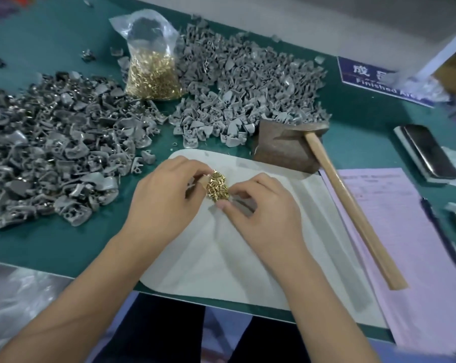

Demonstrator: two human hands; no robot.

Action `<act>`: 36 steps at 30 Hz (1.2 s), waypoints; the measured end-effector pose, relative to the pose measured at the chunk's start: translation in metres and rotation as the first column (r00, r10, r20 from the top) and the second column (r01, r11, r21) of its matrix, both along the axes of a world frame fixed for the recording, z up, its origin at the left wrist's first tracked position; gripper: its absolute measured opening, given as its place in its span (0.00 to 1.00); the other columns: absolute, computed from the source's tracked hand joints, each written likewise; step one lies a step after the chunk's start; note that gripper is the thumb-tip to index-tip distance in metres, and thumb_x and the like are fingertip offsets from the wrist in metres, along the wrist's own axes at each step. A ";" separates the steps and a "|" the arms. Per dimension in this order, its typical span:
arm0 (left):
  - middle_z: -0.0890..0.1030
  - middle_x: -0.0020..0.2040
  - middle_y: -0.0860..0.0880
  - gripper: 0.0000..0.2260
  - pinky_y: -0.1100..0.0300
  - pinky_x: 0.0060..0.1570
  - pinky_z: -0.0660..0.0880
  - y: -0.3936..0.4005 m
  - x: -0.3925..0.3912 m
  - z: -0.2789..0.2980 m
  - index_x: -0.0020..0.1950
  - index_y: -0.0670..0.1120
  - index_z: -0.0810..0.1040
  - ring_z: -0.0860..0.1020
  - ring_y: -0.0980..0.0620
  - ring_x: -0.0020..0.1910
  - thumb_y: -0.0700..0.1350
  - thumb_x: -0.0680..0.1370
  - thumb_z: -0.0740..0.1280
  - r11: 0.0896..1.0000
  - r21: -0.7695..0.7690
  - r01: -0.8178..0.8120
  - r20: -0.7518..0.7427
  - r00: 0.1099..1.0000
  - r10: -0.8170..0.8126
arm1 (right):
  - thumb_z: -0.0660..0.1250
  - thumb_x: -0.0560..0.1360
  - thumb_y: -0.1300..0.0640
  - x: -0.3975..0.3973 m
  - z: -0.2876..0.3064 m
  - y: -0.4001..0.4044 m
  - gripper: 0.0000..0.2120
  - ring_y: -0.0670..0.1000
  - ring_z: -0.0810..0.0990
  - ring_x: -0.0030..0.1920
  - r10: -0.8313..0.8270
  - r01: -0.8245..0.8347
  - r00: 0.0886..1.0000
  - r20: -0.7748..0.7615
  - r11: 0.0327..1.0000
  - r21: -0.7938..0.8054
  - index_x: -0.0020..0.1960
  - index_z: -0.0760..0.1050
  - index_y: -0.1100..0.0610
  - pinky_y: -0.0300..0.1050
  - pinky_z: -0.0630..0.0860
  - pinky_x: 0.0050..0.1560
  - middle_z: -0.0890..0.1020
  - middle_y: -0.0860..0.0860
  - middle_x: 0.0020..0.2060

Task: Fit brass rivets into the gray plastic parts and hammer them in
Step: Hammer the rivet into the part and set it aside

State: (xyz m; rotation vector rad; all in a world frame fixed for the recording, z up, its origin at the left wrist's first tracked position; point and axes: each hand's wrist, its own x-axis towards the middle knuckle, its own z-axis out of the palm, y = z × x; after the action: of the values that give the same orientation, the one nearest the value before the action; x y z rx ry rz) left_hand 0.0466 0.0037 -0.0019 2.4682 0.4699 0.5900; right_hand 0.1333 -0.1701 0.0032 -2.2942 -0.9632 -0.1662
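Note:
A small heap of brass rivets lies on the white pad between my hands. My left hand holds a gray plastic part at the heap's left edge, fingers curled round it. My right hand has its curled fingertips at the heap's right side; whether it pinches a rivet is hidden. A hammer with a wooden handle lies to the right, head on the pad's far corner. Gray parts lie in a pile at left and another behind. An open plastic bag of rivets stands between them.
Pink paper sheets with a pen lie right of the pad. A phone rests at the far right. A blue sign lies at the back right. The green table's front edge runs below my arms.

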 end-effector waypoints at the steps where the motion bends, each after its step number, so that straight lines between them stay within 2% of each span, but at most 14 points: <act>1: 0.80 0.50 0.58 0.07 0.58 0.46 0.73 0.000 0.000 -0.001 0.55 0.58 0.80 0.76 0.58 0.51 0.49 0.79 0.67 1.000 -0.023 -0.008 0.003 1.000 0.008 | 0.76 0.73 0.46 0.001 -0.001 0.000 0.08 0.51 0.78 0.44 0.001 -0.001 1.000 0.006 1.000 0.008 0.47 0.84 0.50 0.53 0.77 0.45 0.78 0.45 0.41; 3: 0.80 0.50 0.59 0.06 0.57 0.47 0.75 0.001 0.001 -0.002 0.55 0.58 0.80 0.77 0.58 0.50 0.49 0.79 0.68 0.999 -0.048 -0.019 0.006 1.000 0.019 | 0.76 0.74 0.51 0.002 -0.002 -0.002 0.04 0.52 0.78 0.44 0.005 -0.005 1.000 0.017 1.000 0.013 0.46 0.85 0.50 0.53 0.77 0.44 0.79 0.45 0.40; 8: 0.80 0.50 0.59 0.06 0.57 0.48 0.76 0.000 0.001 -0.003 0.55 0.57 0.81 0.77 0.59 0.49 0.48 0.79 0.69 0.998 -0.061 -0.031 0.009 0.999 0.032 | 0.73 0.75 0.54 -0.002 -0.001 -0.004 0.00 0.49 0.78 0.44 -0.006 0.006 1.000 0.001 0.999 0.042 0.45 0.82 0.50 0.50 0.77 0.45 0.79 0.44 0.41; 11: 0.79 0.51 0.58 0.07 0.57 0.49 0.75 0.003 0.004 0.001 0.57 0.56 0.81 0.76 0.59 0.48 0.47 0.80 0.69 0.994 -0.098 -0.054 0.001 0.998 0.055 | 0.71 0.76 0.57 -0.002 0.001 -0.006 0.03 0.44 0.77 0.41 -0.005 0.009 0.999 -0.043 0.995 0.101 0.46 0.79 0.49 0.46 0.75 0.43 0.79 0.42 0.42; 16: 0.80 0.52 0.58 0.10 0.57 0.42 0.67 0.017 0.025 0.027 0.61 0.56 0.79 0.73 0.51 0.57 0.48 0.80 0.67 0.970 0.192 -0.151 -0.005 0.988 0.155 | 0.72 0.76 0.58 -0.004 0.003 -0.004 0.03 0.47 0.76 0.40 0.003 0.002 0.999 -0.045 0.995 0.104 0.46 0.79 0.51 0.50 0.75 0.42 0.78 0.44 0.40; 18: 0.80 0.57 0.52 0.13 0.52 0.46 0.72 0.026 0.037 0.032 0.66 0.54 0.77 0.73 0.47 0.61 0.47 0.81 0.67 0.954 0.259 -0.152 -0.106 0.977 0.185 | 0.72 0.76 0.59 -0.004 0.003 -0.004 0.03 0.49 0.77 0.41 0.007 -0.002 0.999 -0.044 0.995 0.103 0.45 0.79 0.52 0.51 0.75 0.42 0.79 0.44 0.40; 21: 0.79 0.62 0.48 0.16 0.48 0.52 0.73 0.038 0.050 0.036 0.69 0.53 0.75 0.72 0.43 0.64 0.44 0.82 0.65 0.959 0.250 -0.135 -0.246 0.949 0.198 | 0.72 0.76 0.59 -0.004 0.003 -0.004 0.03 0.49 0.77 0.41 0.003 0.002 0.999 -0.044 0.994 0.108 0.45 0.79 0.53 0.51 0.76 0.41 0.79 0.45 0.40; 25: 0.81 0.60 0.51 0.11 0.50 0.49 0.74 0.047 0.053 0.032 0.63 0.53 0.80 0.73 0.44 0.62 0.46 0.81 0.67 0.967 0.232 -0.109 -0.261 0.950 0.170 | 0.70 0.76 0.57 -0.005 0.002 -0.006 0.02 0.47 0.76 0.41 0.016 -0.010 0.998 -0.064 0.994 0.107 0.46 0.79 0.51 0.48 0.75 0.41 0.78 0.42 0.40; 30: 0.83 0.53 0.55 0.07 0.55 0.43 0.69 0.056 0.053 0.028 0.56 0.55 0.81 0.75 0.48 0.58 0.48 0.79 0.71 0.977 0.167 -0.131 -0.160 0.974 0.158 | 0.69 0.76 0.56 -0.003 0.006 -0.004 0.02 0.47 0.77 0.42 0.020 -0.006 0.994 -0.109 0.992 0.128 0.46 0.79 0.49 0.48 0.75 0.41 0.78 0.42 0.41; 36: 0.82 0.47 0.54 0.04 0.54 0.43 0.71 0.057 0.052 0.029 0.52 0.54 0.81 0.75 0.48 0.56 0.47 0.80 0.67 0.981 0.125 -0.146 -0.122 0.979 0.161 | 0.71 0.76 0.59 -0.002 0.005 -0.007 0.05 0.48 0.78 0.42 0.032 -0.001 0.987 -0.158 0.982 0.189 0.45 0.79 0.49 0.47 0.75 0.41 0.80 0.43 0.40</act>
State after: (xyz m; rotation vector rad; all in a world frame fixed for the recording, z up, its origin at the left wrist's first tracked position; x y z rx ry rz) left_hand 0.0987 0.0605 0.0274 2.6083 0.7023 0.5303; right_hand 0.1311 -0.1776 0.0078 -2.0906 -0.8467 -0.0613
